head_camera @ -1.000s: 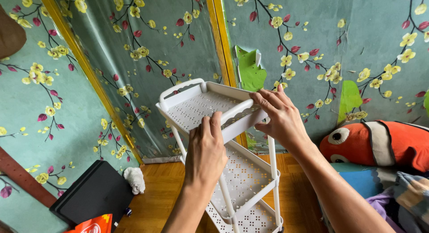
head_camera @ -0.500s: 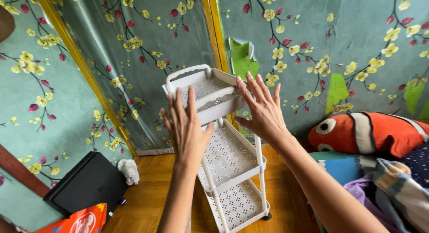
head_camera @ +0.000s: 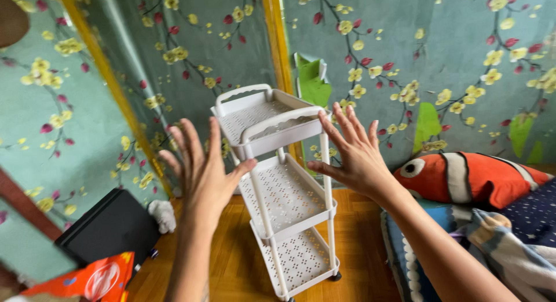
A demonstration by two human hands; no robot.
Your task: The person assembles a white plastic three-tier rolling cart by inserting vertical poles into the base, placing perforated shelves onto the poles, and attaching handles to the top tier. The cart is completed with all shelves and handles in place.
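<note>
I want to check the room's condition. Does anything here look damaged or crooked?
Yes. The flowered wallpaper is torn in several spots, baring bright green patches behind the white three-tier cart and above the clownfish pillow. The cart itself looks upright and whole. Both hands are open, off it.

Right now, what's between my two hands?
In the head view, the white cart stands between the left hand and right hand; both are open, fingers spread, off its top tray.
</note>
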